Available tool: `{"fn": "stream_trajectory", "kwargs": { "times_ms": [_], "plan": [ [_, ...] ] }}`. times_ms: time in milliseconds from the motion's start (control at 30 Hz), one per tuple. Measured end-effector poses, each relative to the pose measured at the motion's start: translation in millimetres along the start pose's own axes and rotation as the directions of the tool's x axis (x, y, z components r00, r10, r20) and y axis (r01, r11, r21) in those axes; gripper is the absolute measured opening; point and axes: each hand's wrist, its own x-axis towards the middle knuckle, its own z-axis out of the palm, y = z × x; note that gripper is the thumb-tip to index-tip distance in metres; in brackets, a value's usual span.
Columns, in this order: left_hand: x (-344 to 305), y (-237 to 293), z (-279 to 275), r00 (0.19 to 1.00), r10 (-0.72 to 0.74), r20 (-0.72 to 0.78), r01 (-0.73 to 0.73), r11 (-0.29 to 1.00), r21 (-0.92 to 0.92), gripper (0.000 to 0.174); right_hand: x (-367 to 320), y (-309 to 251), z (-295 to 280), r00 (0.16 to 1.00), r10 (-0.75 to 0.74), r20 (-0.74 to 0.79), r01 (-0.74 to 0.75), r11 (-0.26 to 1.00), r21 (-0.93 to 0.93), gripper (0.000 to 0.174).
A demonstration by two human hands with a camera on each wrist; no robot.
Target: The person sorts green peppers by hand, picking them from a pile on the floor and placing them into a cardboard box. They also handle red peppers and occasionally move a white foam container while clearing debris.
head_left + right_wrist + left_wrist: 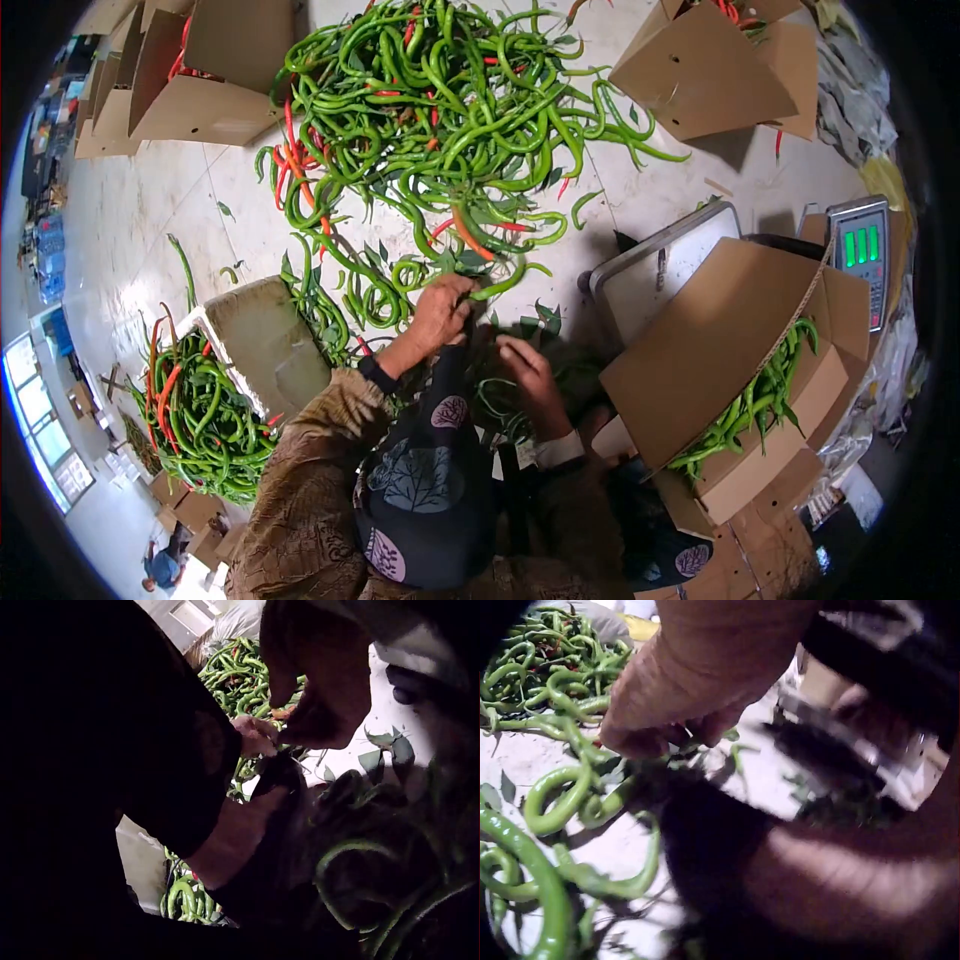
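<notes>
**Head view.** Our left hand (440,312) sits at the near edge of the pile of peppers (440,110) spread on the floor (130,240). Its fingers are curled tight round a green pepper (505,284), whose free end curves out to the right of the fist. Our right hand (530,375) lies just near and right of the left hand, over dark leaves and peppers. Its fingers are loosely extended, and we cannot tell whether they hold anything.

On the left, a white box (262,330) stands with a heap of green and red peppers (200,410) beside it. On the right, an open cardboard box (720,340) contains green peppers. Beyond that box stands a weighing scale (862,250) with a lit green display. More cardboard boxes (200,90) stand at the far left and far right.

**Left wrist view.** The left hand (682,705) is seen from behind, its fingers (641,742) bent down onto the peppers. The grip itself is hidden under the hand. Curled peppers (555,806) lie left of it and nearer.

**Right wrist view.** This view is dark. The shape at upper centre is probably the right hand (315,690), and its state is not readable. Beyond it the left hand (256,736) shows small, against the pile (236,679).
</notes>
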Motion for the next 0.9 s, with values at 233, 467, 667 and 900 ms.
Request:
{"fn": "stream_trajectory", "kwargs": {
  "times_ms": [233,467,667,900],
  "plan": [
    [-36,39,14,0.94,-0.156,0.303,0.298,0.808,-0.509,0.02,31,-1,10,0.997,0.039,-0.062,-0.017,0.946,0.323,0.036],
    [28,7,-24,0.971,0.057,-0.23,-0.008,0.978,0.21,0.036,32,-16,-1,0.949,0.033,-0.312,0.046,0.969,0.245,0.031],
    [79,-17,-15,0.984,0.17,0.058,-0.172,0.797,0.579,0.03,28,-16,1,0.951,0.066,-0.302,0.039,0.943,0.33,0.018],
    [31,70,-39,0.918,0.364,-0.158,-0.357,0.931,0.069,0.025,17,-12,-26,0.863,-0.298,-0.408,0.247,0.953,-0.174,0.009]
  ]
}}
